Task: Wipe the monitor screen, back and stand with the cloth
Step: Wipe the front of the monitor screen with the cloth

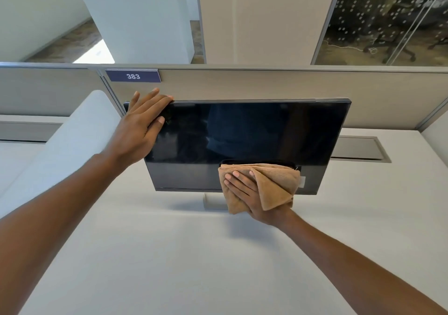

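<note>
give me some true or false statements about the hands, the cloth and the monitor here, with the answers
1. The cloth is tan. True.
2. The left hand rests on the top left corner of the monitor. True.
3. The left hand presses the cloth. False: the right hand presses it, fingers straight.
4. The cloth lies at the monitor's top edge. False: it is on the lower part, near the bottom edge.
5. The blue sign reads 338. False: it reads 383.

White desk [169, 266] bears grey monitor stand [214, 202]; grey flap [358, 148], probably recessed, far right.
</note>
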`<state>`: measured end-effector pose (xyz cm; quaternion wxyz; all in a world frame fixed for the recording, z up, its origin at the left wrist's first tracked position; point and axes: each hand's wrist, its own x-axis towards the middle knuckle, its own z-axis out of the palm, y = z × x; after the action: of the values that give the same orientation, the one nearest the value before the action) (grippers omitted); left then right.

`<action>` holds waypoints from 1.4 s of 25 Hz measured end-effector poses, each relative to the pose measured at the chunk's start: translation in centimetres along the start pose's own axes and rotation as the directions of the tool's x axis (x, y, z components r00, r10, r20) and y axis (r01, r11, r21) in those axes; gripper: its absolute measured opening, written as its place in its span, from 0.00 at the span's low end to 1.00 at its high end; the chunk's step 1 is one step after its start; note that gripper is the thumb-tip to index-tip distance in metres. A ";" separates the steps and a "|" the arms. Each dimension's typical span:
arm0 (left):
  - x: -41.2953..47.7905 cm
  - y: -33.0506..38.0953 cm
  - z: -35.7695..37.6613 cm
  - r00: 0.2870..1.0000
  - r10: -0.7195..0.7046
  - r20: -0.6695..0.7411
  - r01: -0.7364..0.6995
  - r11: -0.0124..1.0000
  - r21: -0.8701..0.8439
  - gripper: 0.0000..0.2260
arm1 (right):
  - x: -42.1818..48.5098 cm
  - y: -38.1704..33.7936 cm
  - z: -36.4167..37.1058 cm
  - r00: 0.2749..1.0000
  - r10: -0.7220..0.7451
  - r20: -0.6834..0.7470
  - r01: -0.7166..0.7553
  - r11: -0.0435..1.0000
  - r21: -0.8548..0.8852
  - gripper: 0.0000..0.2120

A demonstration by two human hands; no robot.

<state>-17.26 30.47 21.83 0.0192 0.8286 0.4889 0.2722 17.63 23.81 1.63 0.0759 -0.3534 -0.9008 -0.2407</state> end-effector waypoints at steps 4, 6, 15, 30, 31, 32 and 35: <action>0.0 0.0 0.2 1.000 -0.004 -0.015 0.004 1.000 -0.002 0.21 | 2.2 1.1 -1.3 1.000 -0.025 -0.014 0.025 0.999 -0.021 0.36; 0.1 -0.1 0.2 1.000 -0.003 -0.017 0.003 1.000 -0.003 0.21 | 3.8 2.1 -2.8 0.995 0.026 -0.092 -0.027 1.000 -0.013 0.35; 0.1 0.0 0.3 0.999 0.012 -0.043 -0.013 1.000 -0.015 0.21 | 3.6 6.6 -7.0 0.612 0.684 -0.398 -0.628 0.726 0.281 0.30; 0.1 -0.7 0.9 0.996 0.035 -0.078 -0.032 0.999 0.039 0.21 | 15.7 -2.5 -8.3 0.800 0.540 -0.263 -0.508 0.842 0.182 0.40; 0.2 -0.7 1.0 0.997 0.036 -0.072 -0.033 0.999 0.043 0.21 | 16.3 -2.9 -8.4 0.829 0.501 -0.248 -0.475 0.865 0.159 0.40; 0.2 -0.8 0.9 0.997 0.036 -0.066 -0.033 0.998 0.045 0.21 | 16.8 -3.2 -8.4 0.850 0.471 -0.236 -0.451 0.882 0.137 0.39; 0.3 -1.0 0.7 0.997 0.043 -0.065 -0.038 0.996 0.077 0.22 | 16.9 -3.2 -8.6 0.856 0.450 -0.254 -0.431 0.893 0.129 0.38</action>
<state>-17.64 31.37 21.07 -0.0339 0.8291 0.4821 0.2812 2.67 27.74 13.05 0.2662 -0.5102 -0.7839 -0.2332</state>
